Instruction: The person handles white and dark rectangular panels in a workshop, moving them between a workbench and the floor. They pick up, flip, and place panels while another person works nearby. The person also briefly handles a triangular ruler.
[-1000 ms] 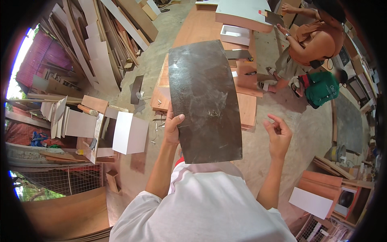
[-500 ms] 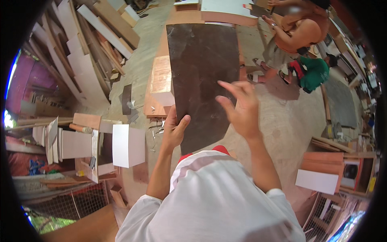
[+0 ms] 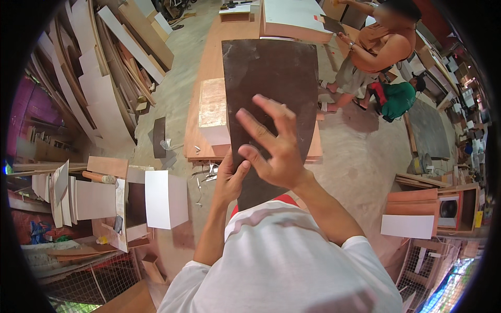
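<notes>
A dark brown flat sheet (image 3: 271, 68) with a scuffed surface stands out in front of my body, its lower edge close to my waist. My left hand (image 3: 232, 175) grips its left edge, thumb on the face toward me and fingers behind. Over the lower middle of the sheet is my right hand (image 3: 274, 143), fingers spread and slightly blurred, holding nothing. Whether its fingertips touch the surface I cannot tell. Behind the sheet, a white box with a wooden top (image 3: 213, 107) rests on a low wooden platform (image 3: 193, 141).
Boards (image 3: 99, 78) lean in a stack at the far left. White-faced cabinets stand at left (image 3: 158, 199) and right (image 3: 407, 226). Ahead right, one person (image 3: 383, 44) holds a dark piece; another in green (image 3: 399, 101) is low down. Scraps (image 3: 159, 138) lie on the floor.
My right hand has swung left and down across the sheet, its fingers spreading wider. The sheet has shifted slightly right in view; my left hand keeps its hold.
</notes>
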`<action>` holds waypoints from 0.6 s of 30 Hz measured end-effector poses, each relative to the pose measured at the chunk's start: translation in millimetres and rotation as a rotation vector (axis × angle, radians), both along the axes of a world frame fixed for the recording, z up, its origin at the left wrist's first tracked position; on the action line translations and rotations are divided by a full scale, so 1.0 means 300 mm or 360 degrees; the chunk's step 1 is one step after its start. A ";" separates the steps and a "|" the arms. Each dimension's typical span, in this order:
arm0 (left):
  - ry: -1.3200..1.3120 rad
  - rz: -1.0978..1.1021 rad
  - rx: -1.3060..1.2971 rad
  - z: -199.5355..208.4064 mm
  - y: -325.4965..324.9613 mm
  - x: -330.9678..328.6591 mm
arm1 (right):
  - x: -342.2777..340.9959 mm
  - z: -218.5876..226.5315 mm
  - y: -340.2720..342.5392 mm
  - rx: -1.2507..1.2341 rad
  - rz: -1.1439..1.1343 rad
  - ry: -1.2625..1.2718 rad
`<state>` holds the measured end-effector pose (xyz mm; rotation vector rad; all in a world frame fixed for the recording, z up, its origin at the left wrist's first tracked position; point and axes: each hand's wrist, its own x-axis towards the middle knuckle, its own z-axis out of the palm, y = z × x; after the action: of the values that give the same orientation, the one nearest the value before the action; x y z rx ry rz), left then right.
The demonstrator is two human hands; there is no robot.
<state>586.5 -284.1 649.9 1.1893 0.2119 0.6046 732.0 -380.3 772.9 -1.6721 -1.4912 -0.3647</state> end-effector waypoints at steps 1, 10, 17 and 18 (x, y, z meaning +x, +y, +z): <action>-0.0025 0.0013 -0.0021 0.016 0.012 -0.015 | -0.016 0.000 0.018 0.0045 -0.0089 0.0078; -0.0144 -0.0030 -0.0398 -0.125 0.133 -0.121 | -0.180 -0.066 0.100 -0.0412 -0.0057 -0.0070; -0.0183 0.0442 -0.0555 0.070 0.208 -0.114 | -0.008 -0.083 -0.051 0.0107 -0.0570 0.0648; -0.0222 0.0519 -0.0541 0.087 0.228 -0.090 | 0.003 -0.107 -0.101 0.0038 -0.0564 0.1185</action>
<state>559.4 -215.6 676.1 0.7851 0.3781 0.8949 732.8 -410.6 740.6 -1.7780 -0.6441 0.0664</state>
